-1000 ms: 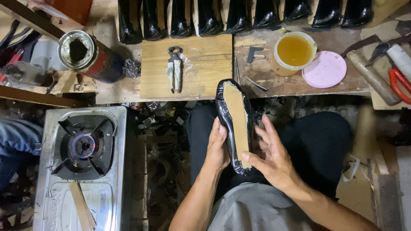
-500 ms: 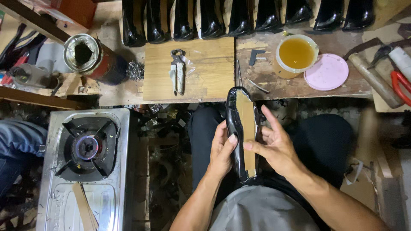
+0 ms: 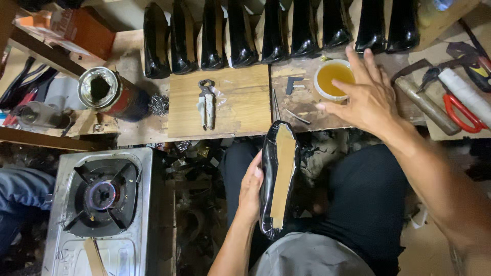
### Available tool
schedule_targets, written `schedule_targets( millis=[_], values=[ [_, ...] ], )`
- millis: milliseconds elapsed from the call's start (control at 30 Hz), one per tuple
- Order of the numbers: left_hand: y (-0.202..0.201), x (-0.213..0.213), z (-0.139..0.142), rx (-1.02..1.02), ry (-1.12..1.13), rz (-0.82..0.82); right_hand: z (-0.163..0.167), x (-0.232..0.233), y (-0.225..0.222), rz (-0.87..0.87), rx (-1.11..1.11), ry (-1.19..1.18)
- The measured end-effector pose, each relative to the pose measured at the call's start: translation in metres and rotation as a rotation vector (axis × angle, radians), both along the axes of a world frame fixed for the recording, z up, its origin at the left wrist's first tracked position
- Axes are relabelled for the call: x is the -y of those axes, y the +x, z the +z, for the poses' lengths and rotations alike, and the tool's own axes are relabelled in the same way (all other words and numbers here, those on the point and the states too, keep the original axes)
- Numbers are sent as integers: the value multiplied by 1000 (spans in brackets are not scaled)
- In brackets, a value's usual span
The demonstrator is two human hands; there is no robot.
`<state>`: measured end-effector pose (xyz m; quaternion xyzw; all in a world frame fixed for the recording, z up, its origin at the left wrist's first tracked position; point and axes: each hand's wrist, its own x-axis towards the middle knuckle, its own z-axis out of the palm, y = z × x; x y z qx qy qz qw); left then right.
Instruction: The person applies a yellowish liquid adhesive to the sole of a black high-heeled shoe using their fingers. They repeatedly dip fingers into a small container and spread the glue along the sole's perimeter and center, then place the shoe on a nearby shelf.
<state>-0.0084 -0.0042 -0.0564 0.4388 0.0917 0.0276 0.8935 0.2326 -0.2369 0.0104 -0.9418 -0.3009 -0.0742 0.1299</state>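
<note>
Black and glossy, a shoe upper on its last (image 3: 277, 179) lay sole-up across the person's lap, its tan insole facing the camera, toe toward the counter (image 3: 153, 128). The left hand (image 3: 250, 186) gripped the shoe along its left edge, fingers curled round the side, thumb near the rim. The right hand (image 3: 365, 97) held nothing; it was spread open, fingers splayed, over the counter, just beside and partly above a small white bowl of amber glue (image 3: 333, 77).

On a pale wooden board (image 3: 240, 102) in the middle of the counter lay a pair of metal pincers (image 3: 206, 102), well apart from both hands. A row of black lasted shoes (image 3: 240, 33) stood along the back edge. To the left sat an open round tin (image 3: 107, 93) with a dark inside; to the right lay a wooden-handled hammer (image 3: 424, 105) and red-handled scissors (image 3: 463, 115). Below the counter, at the left, a steel gas stove (image 3: 102, 199) burned with a small flame.
</note>
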Motion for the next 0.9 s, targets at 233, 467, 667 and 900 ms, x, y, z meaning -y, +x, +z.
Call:
schedule_targets(
  millis=[233, 467, 667, 900],
  values=[
    [1, -5, 0, 40, 20, -43, -32, 22, 6, 72, 161, 106],
    [9, -1, 0, 26, -2, -92, -20, 22, -10, 88, 73, 264],
    [10, -1, 4, 32, 22, -134, 20, 1, -112, 358, -40, 504],
    [9, 6, 12, 110, 154, -184, 14, -26, -136, 494, 14, 530]
  ],
)
